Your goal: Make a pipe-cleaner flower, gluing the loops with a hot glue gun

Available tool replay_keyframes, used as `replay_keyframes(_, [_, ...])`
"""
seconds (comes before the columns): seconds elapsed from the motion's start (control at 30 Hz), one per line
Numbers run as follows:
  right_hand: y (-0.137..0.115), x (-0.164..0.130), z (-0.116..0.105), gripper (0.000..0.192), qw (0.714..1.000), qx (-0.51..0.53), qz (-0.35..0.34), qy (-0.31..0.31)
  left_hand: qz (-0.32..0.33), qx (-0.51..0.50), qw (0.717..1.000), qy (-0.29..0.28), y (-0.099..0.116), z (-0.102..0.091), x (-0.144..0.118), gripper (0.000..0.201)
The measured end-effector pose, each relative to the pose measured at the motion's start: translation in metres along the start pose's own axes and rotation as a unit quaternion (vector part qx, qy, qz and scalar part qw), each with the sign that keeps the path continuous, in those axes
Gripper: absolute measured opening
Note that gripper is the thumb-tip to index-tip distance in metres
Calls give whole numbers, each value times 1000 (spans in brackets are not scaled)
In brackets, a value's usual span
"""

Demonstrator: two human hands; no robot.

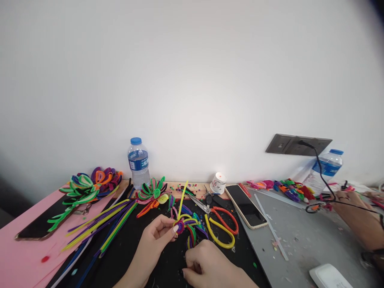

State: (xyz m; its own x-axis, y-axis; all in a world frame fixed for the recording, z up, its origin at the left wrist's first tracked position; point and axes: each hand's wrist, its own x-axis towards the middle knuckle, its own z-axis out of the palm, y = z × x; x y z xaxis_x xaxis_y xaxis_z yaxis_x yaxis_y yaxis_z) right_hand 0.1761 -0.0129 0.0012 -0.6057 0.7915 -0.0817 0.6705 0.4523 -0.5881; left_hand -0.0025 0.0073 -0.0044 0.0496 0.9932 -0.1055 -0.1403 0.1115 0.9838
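- The pipe-cleaner flower [186,225] is pinched by the left hand [156,236]; the right hand [207,266] is curled, its grip hidden.
- Loops could be flattened by squeezing.
- The scissors [216,220] nearby could be knocked.

Fuzzy pipe cleaners [99,224], glossy phone [245,206], clear plastic bottle [139,163], matt black mat [132,256].
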Motion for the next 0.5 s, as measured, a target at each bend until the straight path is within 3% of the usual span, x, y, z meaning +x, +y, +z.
replay_keyframes(0.5, [-1, -2, 0, 14, 1000, -15, -5, 2, 0, 4, 1000, 4, 3, 1, -1, 17])
